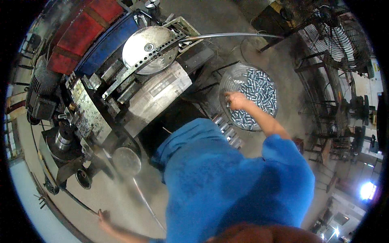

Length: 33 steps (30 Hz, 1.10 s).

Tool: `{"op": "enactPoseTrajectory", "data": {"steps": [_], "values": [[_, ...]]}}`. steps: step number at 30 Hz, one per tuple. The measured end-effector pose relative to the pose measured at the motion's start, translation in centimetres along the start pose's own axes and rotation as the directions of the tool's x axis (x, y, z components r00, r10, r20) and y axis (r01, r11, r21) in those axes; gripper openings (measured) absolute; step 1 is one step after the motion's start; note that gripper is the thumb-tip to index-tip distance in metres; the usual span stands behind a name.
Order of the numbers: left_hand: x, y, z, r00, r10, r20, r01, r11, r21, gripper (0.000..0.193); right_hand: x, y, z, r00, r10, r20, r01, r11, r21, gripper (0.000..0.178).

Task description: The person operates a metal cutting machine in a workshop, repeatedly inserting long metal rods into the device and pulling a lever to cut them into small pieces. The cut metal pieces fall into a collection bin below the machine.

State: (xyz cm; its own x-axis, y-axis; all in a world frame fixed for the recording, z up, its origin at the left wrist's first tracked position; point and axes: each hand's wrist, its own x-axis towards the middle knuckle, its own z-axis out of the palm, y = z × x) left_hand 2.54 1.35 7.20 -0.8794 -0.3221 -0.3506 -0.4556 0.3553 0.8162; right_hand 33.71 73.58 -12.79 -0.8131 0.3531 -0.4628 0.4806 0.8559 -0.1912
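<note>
I see the small metal cylinders [259, 91] heaped in a round wire basket [227, 81], which sits on the floor directly under my right hand [236, 100]. The right hand is down in the pile near the basket's near-left edge, fingers curled inward over a few pieces; it appears to be gripping one or more of them, though the view is too small to confirm how many. More cylinders spread beyond the hand toward the far right side of the basket, and a few more lie below the wrist.

Between the right forearm and my blue shirt [227, 182], a short row of larger metal tubes [229, 131] lies close against the shirt.

My left hand [103, 216] is well apart from the basket, extended low and out to the left. The fingers are spread and hold nothing. Whether the palm touches the surface beneath it, I cannot tell.

Ahead and to the left of the right hand stands a grey machine [158, 95] topped by a round metal disc [148, 48]. A thin bent rod [231, 35] runs from the disc out above the basket. Beyond the left hand, further left, stands a motor assembly [63, 139]. Far to the right of the right hand stands a large fan [338, 36].
</note>
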Motion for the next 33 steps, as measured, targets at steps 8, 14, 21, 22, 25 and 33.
{"op": "enactPoseTrajectory", "data": {"steps": [8,14,21,22,25,33], "values": [[2.4,-2.0,-1.6,0.999,0.027,-0.029,-0.029,0.998,-0.056,0.034,3.7,2.3,3.3,0.968,0.246,-0.057,-0.246,0.969,0.001,0.026],[3.0,-3.5,-2.9,0.995,0.092,-0.029,-0.094,0.993,-0.071,0.036,2.4,1.2,-0.3,0.944,0.27,-0.191,-0.236,0.955,0.18,0.02],[2.5,-3.5,-2.2,0.994,0.112,-0.015,-0.113,0.991,-0.07,0.032,-0.8,-7.0,-17.5,0.876,-0.114,-0.469,0.453,0.531,0.717,0.034],[2.7,-3.3,-2.0,0.992,0.124,0.006,-0.123,0.989,-0.077,0.03,0.7,-8.9,-18.8,0.794,-0.199,-0.574,0.537,0.673,0.509,0.037],[3.8,-4.9,-2.3,0.971,0.237,-0.035,-0.236,0.971,0.033,0.03,4.3,-20.7,-23.5,0.7,-0.461,-0.546,0.698,0.605,0.383,0.035],[-1.2,-6.9,-3.6,0.838,0.517,-0.173,-0.291,0.693,0.659,0.031,11.1,-50.0,-28.5,0.193,-0.946,-0.261,0.862,0.29,-0.415,0.033]]}}
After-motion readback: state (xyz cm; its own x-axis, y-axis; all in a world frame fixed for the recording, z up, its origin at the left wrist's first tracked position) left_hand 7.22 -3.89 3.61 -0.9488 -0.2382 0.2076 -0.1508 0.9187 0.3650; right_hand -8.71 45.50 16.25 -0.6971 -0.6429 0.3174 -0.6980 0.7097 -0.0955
